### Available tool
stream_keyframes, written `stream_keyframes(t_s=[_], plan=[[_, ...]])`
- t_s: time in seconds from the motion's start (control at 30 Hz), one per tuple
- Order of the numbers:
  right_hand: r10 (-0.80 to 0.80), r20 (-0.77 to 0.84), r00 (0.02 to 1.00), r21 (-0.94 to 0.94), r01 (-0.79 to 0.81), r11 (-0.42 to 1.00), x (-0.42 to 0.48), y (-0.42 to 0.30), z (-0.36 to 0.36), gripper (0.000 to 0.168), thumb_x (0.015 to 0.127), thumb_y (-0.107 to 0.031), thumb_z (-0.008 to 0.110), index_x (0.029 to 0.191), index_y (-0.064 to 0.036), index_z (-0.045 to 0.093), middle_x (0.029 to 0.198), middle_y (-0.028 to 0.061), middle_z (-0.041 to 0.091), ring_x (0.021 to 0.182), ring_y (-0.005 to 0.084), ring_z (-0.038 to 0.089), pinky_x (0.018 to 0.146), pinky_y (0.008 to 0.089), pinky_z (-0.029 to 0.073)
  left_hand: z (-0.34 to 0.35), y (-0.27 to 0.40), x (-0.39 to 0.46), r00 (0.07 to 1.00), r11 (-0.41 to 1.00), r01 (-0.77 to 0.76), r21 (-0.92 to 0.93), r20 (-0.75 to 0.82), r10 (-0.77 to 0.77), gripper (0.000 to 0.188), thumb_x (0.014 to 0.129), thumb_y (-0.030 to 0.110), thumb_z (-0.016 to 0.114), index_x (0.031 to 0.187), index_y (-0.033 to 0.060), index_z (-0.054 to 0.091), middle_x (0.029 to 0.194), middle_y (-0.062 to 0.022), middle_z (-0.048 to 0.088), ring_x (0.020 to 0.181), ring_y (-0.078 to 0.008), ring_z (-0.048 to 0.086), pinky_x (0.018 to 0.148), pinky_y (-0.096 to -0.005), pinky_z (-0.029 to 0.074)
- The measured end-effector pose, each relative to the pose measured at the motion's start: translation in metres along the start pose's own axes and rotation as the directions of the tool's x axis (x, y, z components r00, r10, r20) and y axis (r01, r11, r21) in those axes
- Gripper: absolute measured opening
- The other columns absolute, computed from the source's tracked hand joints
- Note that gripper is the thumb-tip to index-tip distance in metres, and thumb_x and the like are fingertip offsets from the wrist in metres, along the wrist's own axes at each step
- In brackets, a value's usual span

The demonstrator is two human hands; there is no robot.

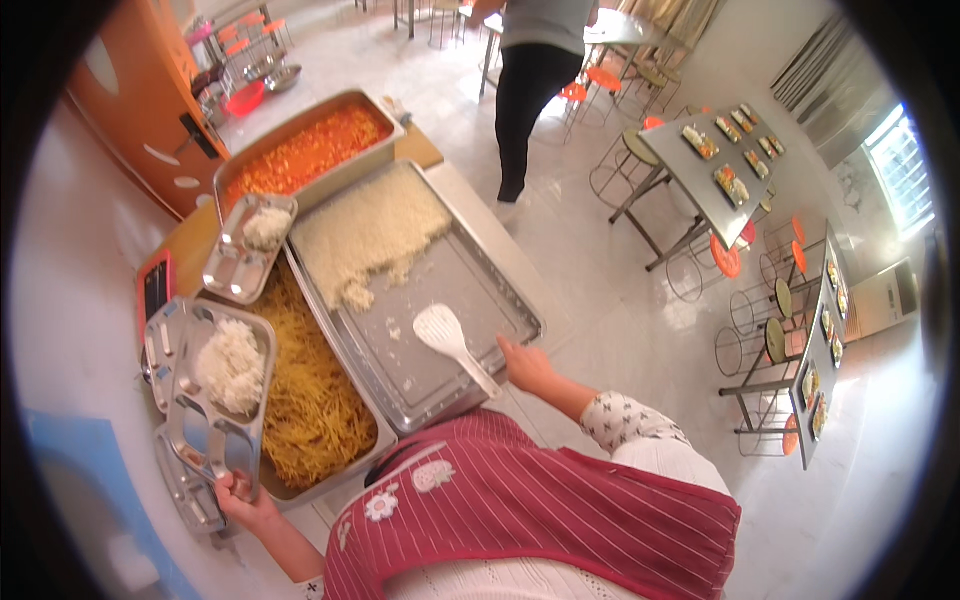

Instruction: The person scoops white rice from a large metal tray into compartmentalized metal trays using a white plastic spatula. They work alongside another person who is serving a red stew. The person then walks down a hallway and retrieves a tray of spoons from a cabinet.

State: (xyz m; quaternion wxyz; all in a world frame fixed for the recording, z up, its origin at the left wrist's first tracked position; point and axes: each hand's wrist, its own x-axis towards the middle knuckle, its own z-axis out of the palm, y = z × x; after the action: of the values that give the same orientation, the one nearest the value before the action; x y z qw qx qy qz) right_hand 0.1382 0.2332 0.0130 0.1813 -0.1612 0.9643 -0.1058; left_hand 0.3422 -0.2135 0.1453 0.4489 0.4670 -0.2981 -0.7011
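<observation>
My left hand (244, 501) grips the lower edge of a steel compartment tray (196, 427), which carries a mound of white rice (231, 367). This tray overlaps other steel trays (182, 491) and the edge of a deep pan of yellow shredded food (311, 420). By the near right rim of a large steel rice pan (465, 292), my right hand (531, 367) has its index finger extended and nothing visible in its grasp. A white slotted rice paddle (442, 334) lies in that pan, its handle over the near rim. Cooked rice (367, 232) covers the pan's far part.
A pan of red saucy food (307, 154) stands at the far left. Another compartment tray (247, 251) with rice rests across the pan rims. A person (536, 82) is on the floor beyond. Tables (694, 169) with filled trays and stools (725, 255) stand right.
</observation>
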Motion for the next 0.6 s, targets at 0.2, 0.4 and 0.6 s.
stream_keyframes(t_s=[0.2, 0.4, 0.6], plan=[[0.030, 0.039, 0.999, 0.005, -0.030, 1.000, -0.039, 0.005, -0.019, 0.056, 0.075, -0.004, 0.044, 0.129, -0.005, 0.031, 0.103, 0.0176, 0.054, 0.078, 0.0354, 0.058, 0.063, 0.0445, 0.046, -0.007, -0.013, 0.009, 0.974, 1.000, 0.023, 0.018, 0.227, -0.026, 0.007, 0.068, 0.011, 0.051, 0.065, 0.0093, 0.045, 0.063, -0.0003, 0.047, 0.060, -0.0125, 0.047, 0.058, -0.0257, 0.037], [0.023, -0.087, 0.996, 0.134, -0.011, 0.991, -0.023, -0.030, -0.009, 0.055, 0.075, -0.025, 0.058, 0.123, -0.005, 0.039, 0.102, 0.0178, 0.054, 0.090, 0.0341, 0.055, 0.073, 0.0424, 0.046, 0.025, -0.024, -0.004, 0.975, 0.998, 0.039, -0.052, 0.222, -0.027, 0.007, 0.068, 0.007, 0.048, 0.067, 0.0071, 0.041, 0.065, -0.0036, 0.045, 0.060, -0.0165, 0.046, 0.056, -0.0295, 0.038], [-0.080, -0.038, 0.996, 0.116, 0.084, 0.990, -0.001, -0.051, 0.022, 0.058, 0.070, -0.027, 0.064, 0.118, -0.003, 0.042, 0.097, 0.0181, 0.056, 0.093, 0.0331, 0.053, 0.077, 0.0410, 0.045, 0.059, -0.020, -0.042, 0.980, 0.998, 0.034, -0.054, 0.200, -0.023, 0.017, 0.070, 0.005, 0.046, 0.061, 0.0103, 0.033, 0.058, 0.0007, 0.038, 0.049, -0.0112, 0.038, 0.046, -0.0241, 0.033]])
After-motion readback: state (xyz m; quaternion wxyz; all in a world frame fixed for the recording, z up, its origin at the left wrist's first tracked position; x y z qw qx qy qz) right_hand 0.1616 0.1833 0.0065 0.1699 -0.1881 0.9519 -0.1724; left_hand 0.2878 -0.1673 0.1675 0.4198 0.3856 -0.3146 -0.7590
